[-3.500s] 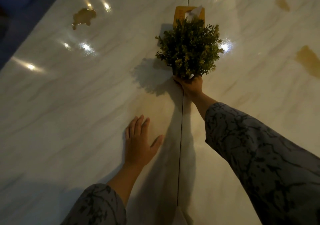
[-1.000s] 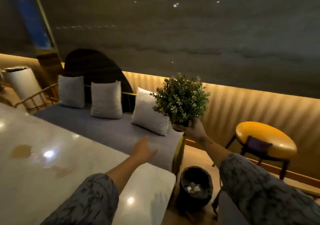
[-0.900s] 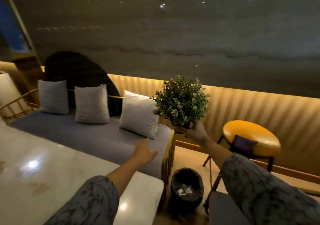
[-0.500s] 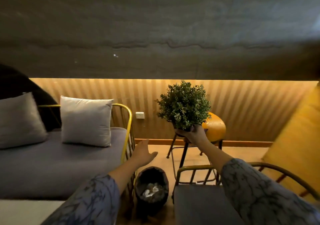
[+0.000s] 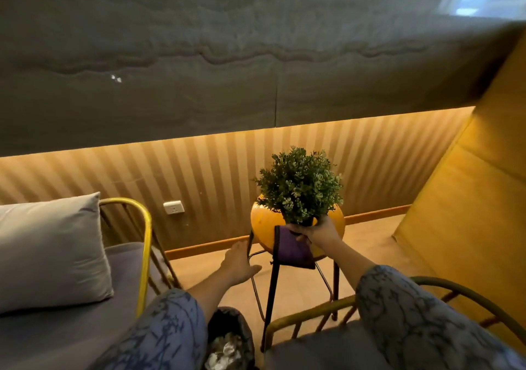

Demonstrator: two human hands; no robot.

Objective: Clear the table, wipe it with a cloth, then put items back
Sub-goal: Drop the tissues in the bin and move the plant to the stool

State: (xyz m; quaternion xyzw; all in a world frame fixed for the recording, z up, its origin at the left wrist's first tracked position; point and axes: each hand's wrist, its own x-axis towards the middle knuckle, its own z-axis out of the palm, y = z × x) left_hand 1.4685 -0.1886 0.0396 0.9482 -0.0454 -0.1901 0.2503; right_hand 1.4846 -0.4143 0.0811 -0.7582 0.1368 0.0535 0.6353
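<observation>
My right hand (image 5: 316,231) grips the small dark pot of a bushy green potted plant (image 5: 299,184) and holds it upright just above the round yellow stool (image 5: 263,220). A purple cloth (image 5: 290,251) lies on the stool's near edge, right below the pot. My left hand (image 5: 237,261) hovers open with its fingers spread, in the air left of the stool, holding nothing. The table is out of view.
A grey sofa (image 5: 71,324) with a yellow metal armrest (image 5: 145,256) and a grey cushion (image 5: 51,250) stands at the left. A dark waste bin (image 5: 230,341) with crumpled paper sits below. A chair with a metal rail (image 5: 313,315) is at the bottom right. A yellow panel (image 5: 469,213) rises on the right.
I lifted the plant off the marble table and turned away to the right. The plant now hangs over the yellow stool, closer and lower than half a second ago.
</observation>
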